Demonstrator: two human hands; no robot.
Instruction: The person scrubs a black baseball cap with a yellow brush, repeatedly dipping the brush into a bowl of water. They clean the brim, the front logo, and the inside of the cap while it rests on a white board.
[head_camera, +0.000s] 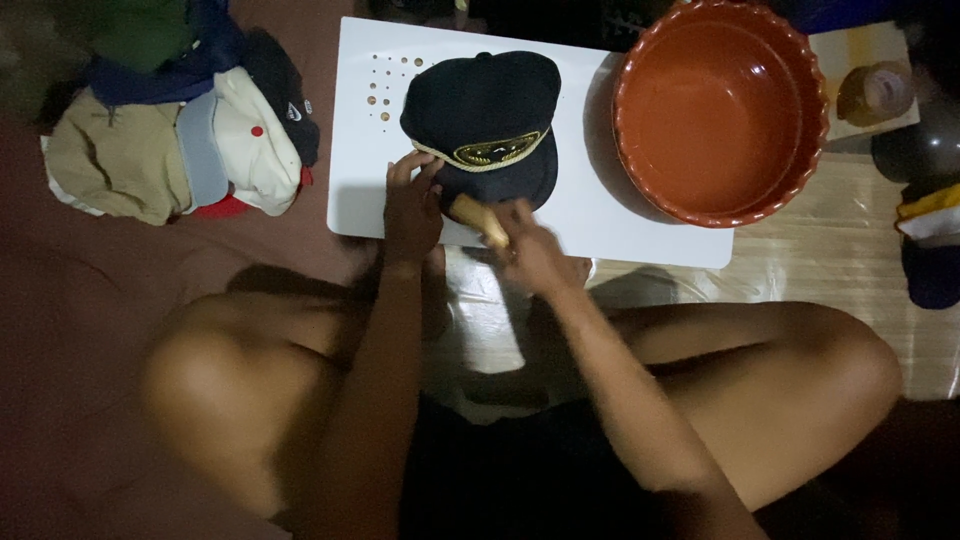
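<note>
Pinning black cap (487, 100) at board (350, 205) near edge, left hand (411, 205) fingers spread; right hand (530, 250) fingers closed around wooden handle (478, 220).

Black cap (487, 105) – gold braid band; white board (600, 215); orange-red basin (718, 108).

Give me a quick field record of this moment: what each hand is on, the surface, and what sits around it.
left hand: fingers on the brim edge of the dark peaked cap, steadying it
right hand: blurred, grip closed on a tan wooden-looking handle laid against the cap's brim
surface: white board on the floor, small holes near its far left corner
right of cap: empty red-brown basin with scalloped rim
left of board: pile of caps, beige, white and dark
</note>
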